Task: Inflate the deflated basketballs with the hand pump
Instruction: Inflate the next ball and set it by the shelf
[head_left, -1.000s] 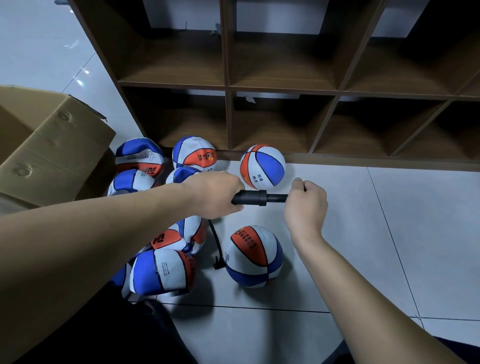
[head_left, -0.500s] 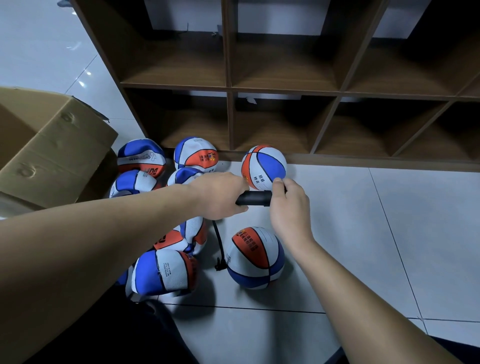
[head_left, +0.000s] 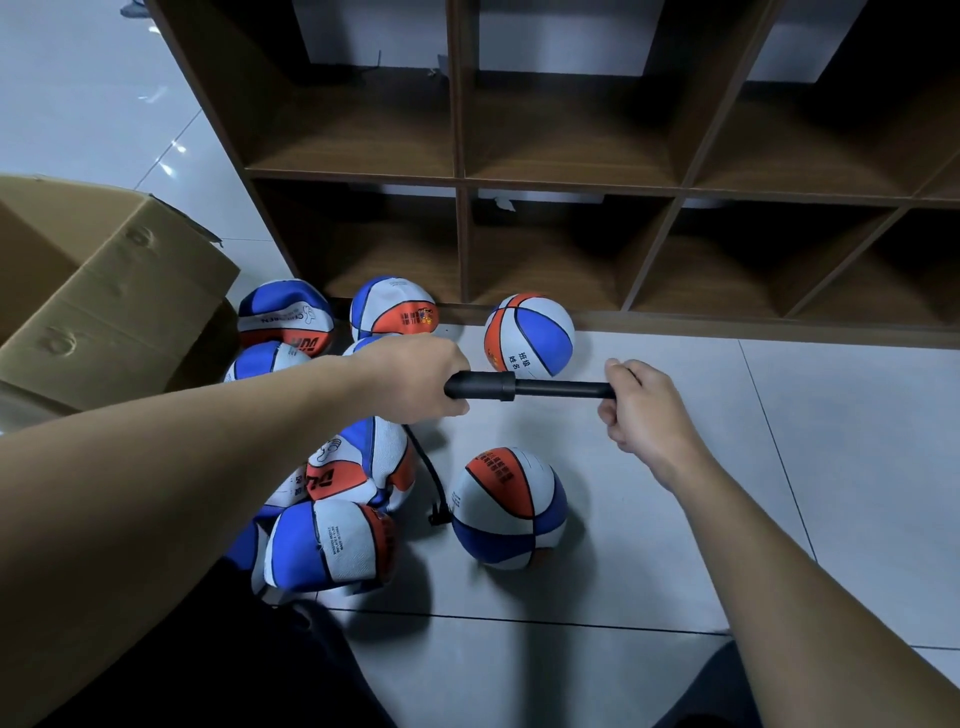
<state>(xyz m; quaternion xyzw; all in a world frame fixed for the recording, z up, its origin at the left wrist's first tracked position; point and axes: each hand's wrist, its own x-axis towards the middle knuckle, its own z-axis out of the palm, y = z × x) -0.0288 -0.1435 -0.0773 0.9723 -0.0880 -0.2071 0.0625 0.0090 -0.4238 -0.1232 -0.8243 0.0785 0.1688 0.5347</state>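
Blue, white and orange panels sag on the nearest ball, a flattened basketball (head_left: 332, 545) lying at the near left of the pale floor tiles (head_left: 675, 519), with more slack balls heaped behind it. Just to its right sits the ball on the hose (head_left: 506, 506), rounder than the heap but with its underside dented; a thin black hose (head_left: 428, 470) runs down to its left side. Above these, your left hand (head_left: 415, 376) is wrapped tight around the body of the black hand pump (head_left: 483, 385), which lies level across the middle of the view. Your right hand (head_left: 641, 410) has its fingers curled around the handle end, and the thin rod (head_left: 563, 388) shows bare between the two hands, so the plunger is drawn out. Beyond the pump, a fully round basketball (head_left: 530, 335) rests against the foot of the brown wooden shelf unit (head_left: 460, 176). Two more soft balls lie to the far left of it. A cardboard box (head_left: 104, 296) stands open at the left edge, beside the heap.
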